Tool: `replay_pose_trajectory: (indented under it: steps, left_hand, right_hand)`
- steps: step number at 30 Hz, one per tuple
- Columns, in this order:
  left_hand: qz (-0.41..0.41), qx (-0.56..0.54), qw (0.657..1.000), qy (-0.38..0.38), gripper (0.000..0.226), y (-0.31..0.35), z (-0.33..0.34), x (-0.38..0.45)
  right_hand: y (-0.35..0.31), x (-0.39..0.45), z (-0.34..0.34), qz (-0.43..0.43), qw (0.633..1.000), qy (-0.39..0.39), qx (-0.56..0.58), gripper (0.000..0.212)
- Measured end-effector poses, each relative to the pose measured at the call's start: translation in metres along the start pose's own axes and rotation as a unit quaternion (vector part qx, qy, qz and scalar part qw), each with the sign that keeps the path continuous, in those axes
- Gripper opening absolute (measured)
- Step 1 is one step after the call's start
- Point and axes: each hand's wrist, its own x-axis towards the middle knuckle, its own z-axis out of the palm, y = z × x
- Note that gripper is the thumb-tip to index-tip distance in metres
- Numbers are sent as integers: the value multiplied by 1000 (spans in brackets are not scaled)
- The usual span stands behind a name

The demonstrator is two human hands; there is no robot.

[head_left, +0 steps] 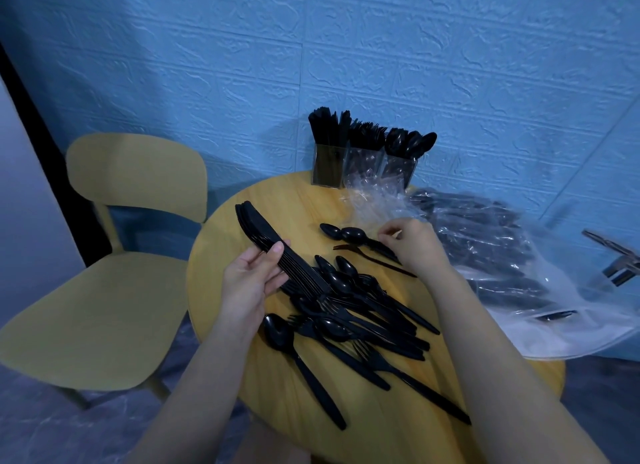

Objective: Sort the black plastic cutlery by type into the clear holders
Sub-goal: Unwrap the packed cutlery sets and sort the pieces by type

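My left hand (251, 283) grips a stack of black plastic knives (258, 226), blades pointing up and left. My right hand (412, 245) rests over the handles of two black spoons (346, 234) lying by a single fork (367, 256); its fingers are curled at the handles. A mixed pile of black spoons, forks and knives (360, 311) covers the middle of the round wooden table (287, 200). At the table's far edge stand three clear holders: knives (325, 166), forks (363, 162), spoons (398, 169).
Crumpled clear plastic bags (485, 249) with more black cutlery lie on the right, reaching toward the holders. A yellow chair (114, 256) stands left of the table. The blue wall is right behind the holders. A metal object (620, 266) shows at far right.
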Motion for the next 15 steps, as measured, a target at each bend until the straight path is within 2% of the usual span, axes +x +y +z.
replay_pose_trajectory:
  steps: [4, 6, 15]
  left_hand:
    - [-3, 9, 1000, -2, 25, -1, 0, 0]
    - [-6, 2, 1000, 2, 28, -2, -1, 1]
    - [-7, -7, 1000, 12, 14, 1, -1, 2]
  right_hand:
    - [3, 9, 5, 0, 994, -72, -79, 25]
    - [2, 11, 11, -5, 989, -92, -112, 20]
    - [2, 2, 15, -17, 993, -96, -65, 12]
